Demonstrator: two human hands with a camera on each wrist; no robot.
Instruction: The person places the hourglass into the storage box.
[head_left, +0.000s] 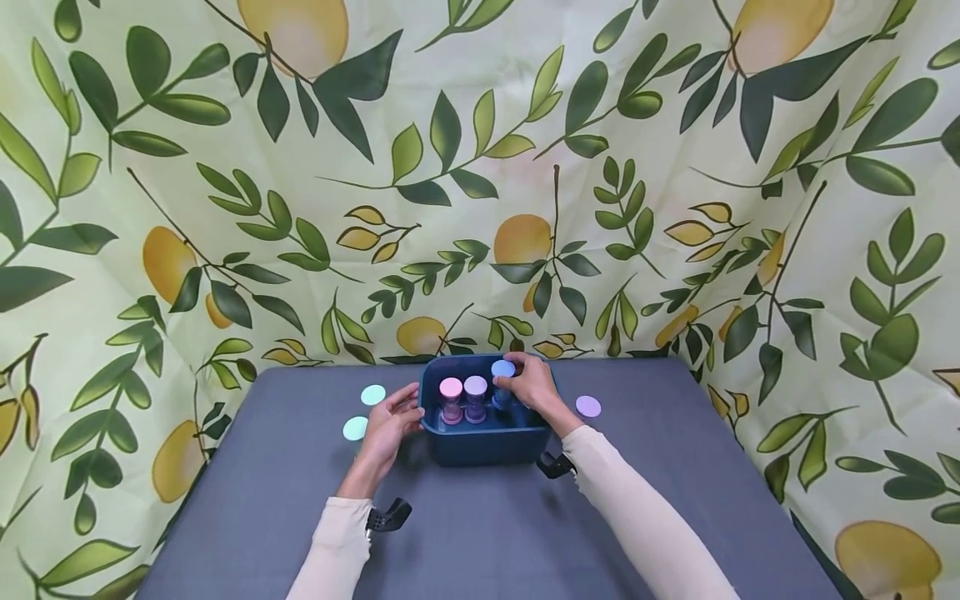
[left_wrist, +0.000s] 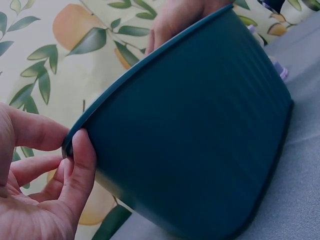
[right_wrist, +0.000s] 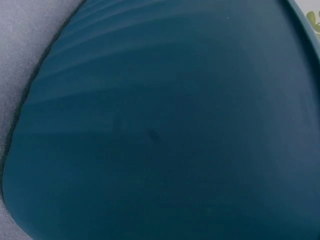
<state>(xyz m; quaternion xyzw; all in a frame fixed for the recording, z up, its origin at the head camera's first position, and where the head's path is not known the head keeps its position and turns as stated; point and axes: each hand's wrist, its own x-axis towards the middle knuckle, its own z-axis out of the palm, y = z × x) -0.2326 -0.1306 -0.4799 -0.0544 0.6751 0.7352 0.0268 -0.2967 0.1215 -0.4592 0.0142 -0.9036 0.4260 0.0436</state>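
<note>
A dark blue plastic bin [head_left: 486,450] stands on the grey table. Inside it are a pink-capped sand timer [head_left: 451,388] and a purple-capped sand timer [head_left: 476,386], upright side by side. My right hand [head_left: 534,383] reaches over the bin's right side and grips a blue-capped sand timer [head_left: 503,368] near its top. With thumb and fingers, my left hand [head_left: 386,427] pinches the bin's rim at the left; the left wrist view shows this hand [left_wrist: 55,185] close up. Only the bin's outer wall [right_wrist: 165,125] fills the right wrist view, so the right fingers are hidden there.
Two mint-green round pieces [head_left: 372,395] lie left of the bin, near the left hand. A lavender round piece [head_left: 588,406] is to the bin's right. Behind the grey table [head_left: 480,533] hangs a lemon-and-leaf patterned cloth [head_left: 465,208].
</note>
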